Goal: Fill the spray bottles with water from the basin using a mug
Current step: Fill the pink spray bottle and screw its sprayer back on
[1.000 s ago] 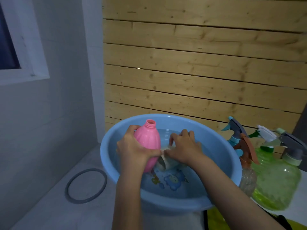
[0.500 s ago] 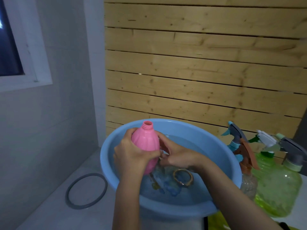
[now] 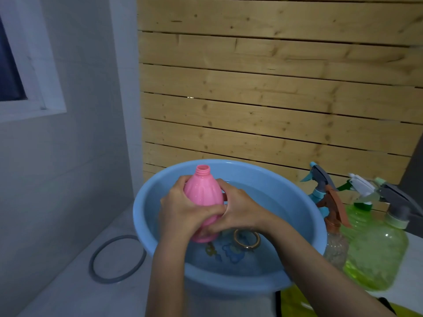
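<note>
Left hand, fingers curled, grips the uncapped pink bottle upright above the basin's left half, right hand likewise wrapped round its lower side, while the mug lies submerged and unheld beneath the right wrist, so the judged next move is for the right hand to release, scoop and pour.

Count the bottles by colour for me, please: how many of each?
pink bottle: 1
blue bottle: 1
clear bottle: 1
green bottles: 2, small green and big green
Total: 5
</note>
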